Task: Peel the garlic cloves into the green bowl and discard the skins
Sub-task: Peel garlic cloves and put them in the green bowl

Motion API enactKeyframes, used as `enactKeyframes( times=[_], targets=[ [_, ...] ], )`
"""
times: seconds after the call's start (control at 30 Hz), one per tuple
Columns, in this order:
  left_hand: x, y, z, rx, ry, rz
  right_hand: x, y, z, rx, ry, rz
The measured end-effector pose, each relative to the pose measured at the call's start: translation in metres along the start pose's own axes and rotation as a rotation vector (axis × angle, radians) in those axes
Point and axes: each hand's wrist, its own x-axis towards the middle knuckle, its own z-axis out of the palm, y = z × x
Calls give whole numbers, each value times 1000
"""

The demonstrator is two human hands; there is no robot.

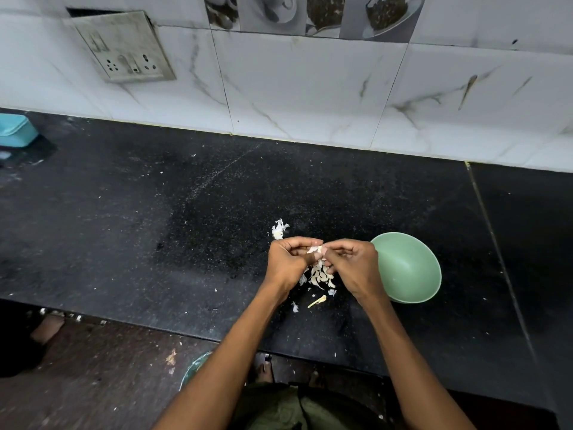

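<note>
Both hands (322,259) pinch garlic clove (316,250), lower centre; peel over skin pile (319,276), drop clove into green bowl (412,274).

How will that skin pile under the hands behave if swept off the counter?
The skin pile is thin curled flakes, so probably very light and floppy, likely to scatter. Stray bits already dot the counter, suggesting some would cling or lag behind.

Light is dim and even, with soft glare on the tiled wall (310,88) and a faint sheen on the dark bench (155,228). Shadows are weak. The wide lens bends the bench edge and tile lines, and the corners look slightly soft.
</note>
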Motion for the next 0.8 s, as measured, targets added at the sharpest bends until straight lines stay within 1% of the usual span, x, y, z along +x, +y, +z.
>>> enactKeyframes(
  times=[0.23,0.33,0.47,0.6,0.8],
  targets=[
    [0,0,6,152,18,90,3,5,3,-37,17,17],
    [0,-1,6,175,6,106,4,7,6,-39,45,7],
    [0,-2,7,192,28,135,4,10,10,-16,88,-12],
    [-2,-3,7,187,59,188,3,7,15,91,119,31],
    [-5,-2,7,328,73,395,2,4,21,332,120,146]
  ],
)
